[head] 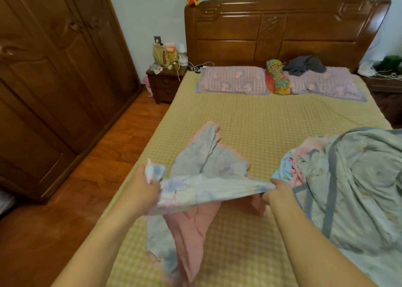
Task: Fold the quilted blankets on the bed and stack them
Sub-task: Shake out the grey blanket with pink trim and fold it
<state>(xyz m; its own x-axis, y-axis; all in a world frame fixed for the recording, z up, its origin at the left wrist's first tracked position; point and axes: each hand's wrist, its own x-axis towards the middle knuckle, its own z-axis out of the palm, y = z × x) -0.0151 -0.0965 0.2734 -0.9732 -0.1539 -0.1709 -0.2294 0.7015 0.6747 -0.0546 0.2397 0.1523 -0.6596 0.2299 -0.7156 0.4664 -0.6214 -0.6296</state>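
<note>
Fingers of our left hand (142, 190) and right hand (275, 192) clench one edge of the thin pale-blue floral quilted blanket with pink backing (202, 186), stretched taut between them; fingertips hidden in cloth. Rest sags onto the yellow checked bed sheet (250, 121), bottom cut off. Crumpled grey-trimmed floral blanket (352, 188) heaped just right, partly out of view. Sheet lies bare toward the purple pillows (232, 80).

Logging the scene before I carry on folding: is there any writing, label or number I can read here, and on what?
None can be read.
Paper bag on the nightstand: a red printed mark, too blurred to read.
Blanket held by both hands: floral print only, no text.
Pillows: pattern only, no text.
</note>
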